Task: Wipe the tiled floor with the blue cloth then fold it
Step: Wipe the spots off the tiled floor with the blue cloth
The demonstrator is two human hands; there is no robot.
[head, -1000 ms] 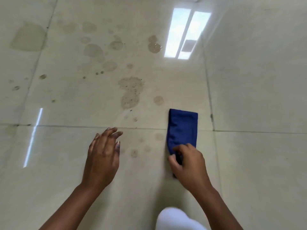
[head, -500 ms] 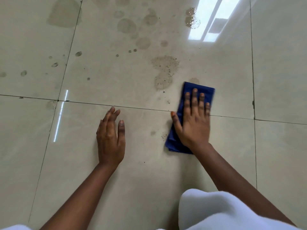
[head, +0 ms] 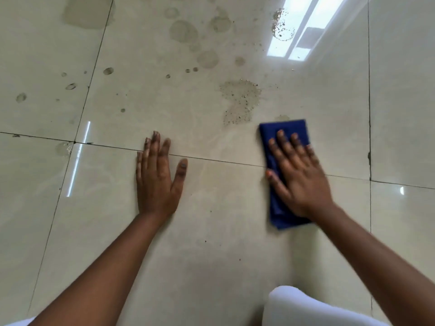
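A person's right hand [head: 297,177] presses flat, fingers straight and spread, on a folded blue cloth [head: 282,130] lying on the glossy beige tiled floor [head: 211,243]; the grip is released, pressing rather than pinching the fabric. The cloth is a narrow rectangle whose long axis runs from 6 o'clock to 12 o'clock, its far short edge pointing toward 12 and leaning slightly to 11. It straddles a grout line [head: 223,161] that crosses the floor from 9 to 3 o'clock. The fabric is deep navy, its edges smeared by blur. The left hand [head: 157,182] lies palm down on the bare tile at the cloth's 9 o'clock, fingers straight, holding nothing.

Compared with half a second earlier, the cloth leans less toward 1 o'clock and sits more squarely upright, and the left thumb is splayed wider from the fingers. A gritty wet patch [head: 240,100] lies just beyond the cloth at 11 o'clock, with more damp spots [head: 183,31] farther toward 12. A white-clad knee [head: 306,307] shows at 6 o'clock.
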